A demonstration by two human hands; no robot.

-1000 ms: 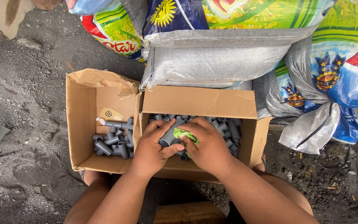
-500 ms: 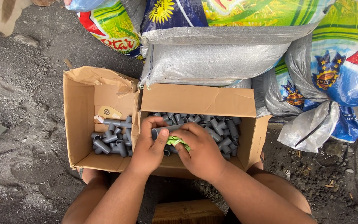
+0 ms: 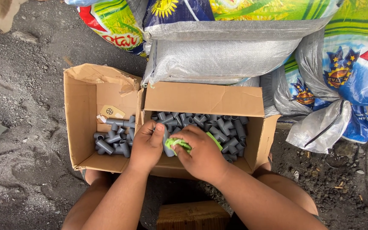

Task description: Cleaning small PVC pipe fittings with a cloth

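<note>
From the head camera, the only view, you're crouched over two open boxes, and your left hand (image 3: 148, 145) is curled around a grey fitting (image 3: 165, 140), thumb on top, fingers wrapped and pressed shut on it. Your right hand (image 3: 201, 153) is pinching a green rag (image 3: 176, 145) against that same fitting, fingers bunched tight on the cloth. It looks like you're mid-wipe, cleaning one piece held just above the pile. The next move, I'd judge, calls for a steady left hold while the right works the rag round the fitting. Right under the grip sits the near box (image 3: 205, 100), full of loose grey fittings (image 3: 224, 127); just left of your left hand is the second box (image 3: 79, 106), with a smaller heap of the same parts (image 3: 113, 140) in its far corner and a tan tag near them. Beyond the grip, stacked sacks (image 3: 218, 55), grey and brightly printed, lean over the boxes. The ground (image 3: 26, 85) all round is dark, gritty dirt with scattered stones, and a wooden block (image 3: 192, 215) sits between your knees.
</note>
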